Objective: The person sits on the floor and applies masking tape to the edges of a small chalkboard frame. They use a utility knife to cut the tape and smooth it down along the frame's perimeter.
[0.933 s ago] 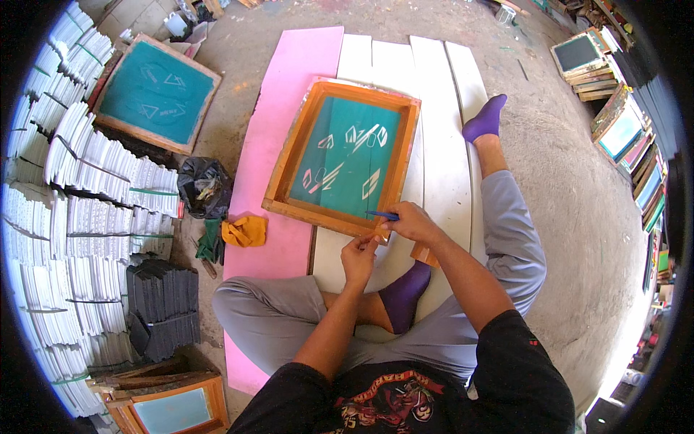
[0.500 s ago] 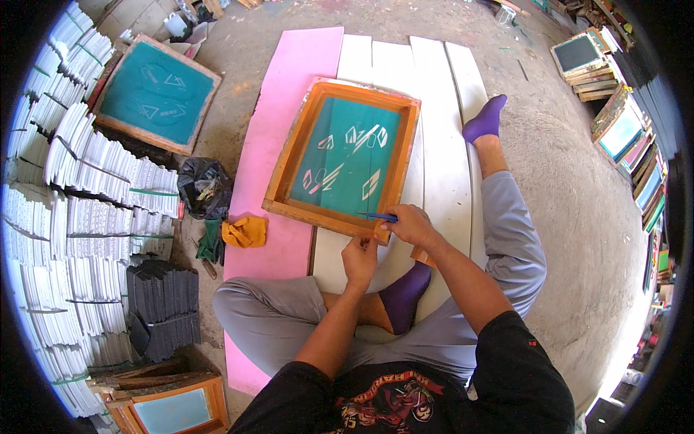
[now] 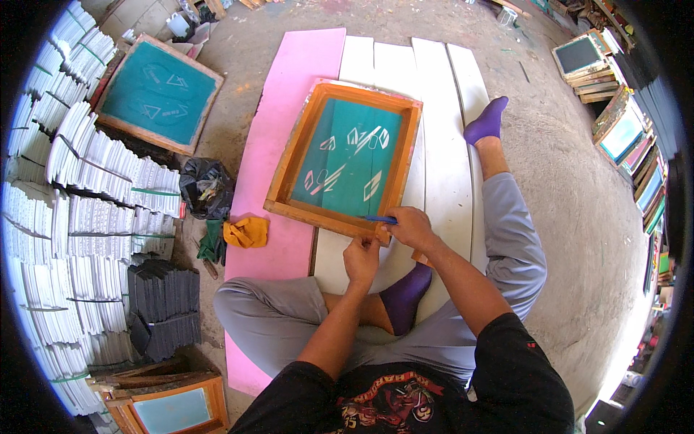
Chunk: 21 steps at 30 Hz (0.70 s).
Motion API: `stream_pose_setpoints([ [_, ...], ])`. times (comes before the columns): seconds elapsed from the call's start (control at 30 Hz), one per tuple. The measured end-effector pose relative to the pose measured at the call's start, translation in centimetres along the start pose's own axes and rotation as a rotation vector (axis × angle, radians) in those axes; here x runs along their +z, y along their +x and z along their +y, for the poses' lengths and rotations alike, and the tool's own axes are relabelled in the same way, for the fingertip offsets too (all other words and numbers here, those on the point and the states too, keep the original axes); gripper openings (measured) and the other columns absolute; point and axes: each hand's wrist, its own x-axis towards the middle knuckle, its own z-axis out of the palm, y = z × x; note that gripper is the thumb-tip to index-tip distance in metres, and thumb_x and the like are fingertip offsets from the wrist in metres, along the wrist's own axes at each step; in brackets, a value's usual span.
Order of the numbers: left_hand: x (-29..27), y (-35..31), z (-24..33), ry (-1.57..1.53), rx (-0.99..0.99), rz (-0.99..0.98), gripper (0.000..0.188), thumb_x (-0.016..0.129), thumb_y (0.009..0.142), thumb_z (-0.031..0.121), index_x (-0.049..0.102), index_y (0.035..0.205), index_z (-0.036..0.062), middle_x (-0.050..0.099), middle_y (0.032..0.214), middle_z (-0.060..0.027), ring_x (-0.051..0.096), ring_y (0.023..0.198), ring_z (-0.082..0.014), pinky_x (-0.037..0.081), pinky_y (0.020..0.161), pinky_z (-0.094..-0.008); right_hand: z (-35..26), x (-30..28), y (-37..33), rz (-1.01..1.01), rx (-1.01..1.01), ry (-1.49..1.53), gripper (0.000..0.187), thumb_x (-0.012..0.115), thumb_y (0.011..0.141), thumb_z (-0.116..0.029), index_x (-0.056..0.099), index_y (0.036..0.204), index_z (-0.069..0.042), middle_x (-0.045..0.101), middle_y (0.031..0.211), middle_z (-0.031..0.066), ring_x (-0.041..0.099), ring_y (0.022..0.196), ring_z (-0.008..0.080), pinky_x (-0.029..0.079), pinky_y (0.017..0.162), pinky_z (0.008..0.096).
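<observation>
A wooden screen-printing frame (image 3: 290, 160) with green mesh (image 3: 345, 160) and pale cut-out shapes lies slightly turned on the boards in front of me. My left hand (image 3: 361, 259) is closed, thumb and fingertips pinched at the frame's near right corner; what they grip is too small to make out. Just right of it, my right hand (image 3: 412, 228) is closed around a slim blue pen-like tool (image 3: 382, 218). Its thin tip points left over the near inside edge of the frame. An orange-brown piece (image 3: 421, 257), perhaps tape, shows below my right wrist.
Pink board (image 3: 278, 145) and white boards (image 3: 444, 145) lie under the frame and my legs. A yellow cloth (image 3: 246, 232) and black plastic bag (image 3: 205, 186) lie left. Bundled white stacks (image 3: 87, 155) and another green screen (image 3: 155, 98) stand beyond. More frames (image 3: 620, 123) lean at right.
Both hands stay at the frame's near right corner, with only a very slight shift of the right hand and blue tool. The frame has not visibly moved on the boards.
</observation>
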Motion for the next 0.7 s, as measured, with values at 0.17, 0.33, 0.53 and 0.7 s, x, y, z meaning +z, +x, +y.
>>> stream_pose_setpoints([
  [0.17,-0.2,-0.1,0.4,0.008,-0.013,0.0,0.025,0.074,0.088,0.023,0.074,0.091,-0.0016,0.075,0.083,-0.0187,0.074,0.078,-0.0329,0.057,0.073,-0.0417,-0.6,-0.2,-0.2,0.014,0.0,-0.043,0.024,0.077,0.085,-0.031,0.075,0.096,-0.01,0.072,0.087,0.0139,0.07,0.089,0.0357,0.052,0.08,0.0487],
  [0.33,-0.3,0.0,0.7,0.04,-0.039,-0.005,0.028,0.073,0.087,0.026,0.075,0.091,-0.0015,0.075,0.083,-0.0196,0.074,0.079,-0.0354,0.057,0.074,-0.044,-0.4,0.1,-0.1,0.02,-0.004,-0.054,0.025,0.077,0.084,-0.032,0.075,0.097,-0.01,0.072,0.088,0.0133,0.07,0.09,0.0349,0.052,0.08,0.0487],
  [0.53,-0.5,0.1,1.0,0.076,-0.041,-0.03,0.03,0.073,0.087,0.028,0.074,0.091,-0.002,0.075,0.083,-0.0199,0.074,0.08,-0.0358,0.057,0.075,-0.0443,-0.2,0.4,0.1,0.028,0.009,-0.085,0.025,0.077,0.084,-0.032,0.074,0.096,-0.011,0.072,0.087,0.0129,0.07,0.09,0.034,0.053,0.079,0.0481],
  [0.7,-0.7,0.0,1.5,0.065,-0.069,-0.034,0.029,0.076,0.085,0.024,0.074,0.095,-0.0033,0.075,0.088,-0.0227,0.074,0.084,-0.0381,0.057,0.078,-0.0447,-0.1,0.7,-0.1,0.064,-0.006,-0.128,0.025,0.079,0.082,-0.032,0.074,0.094,-0.01,0.072,0.085,0.013,0.07,0.087,0.0346,0.053,0.076,0.0484],
])
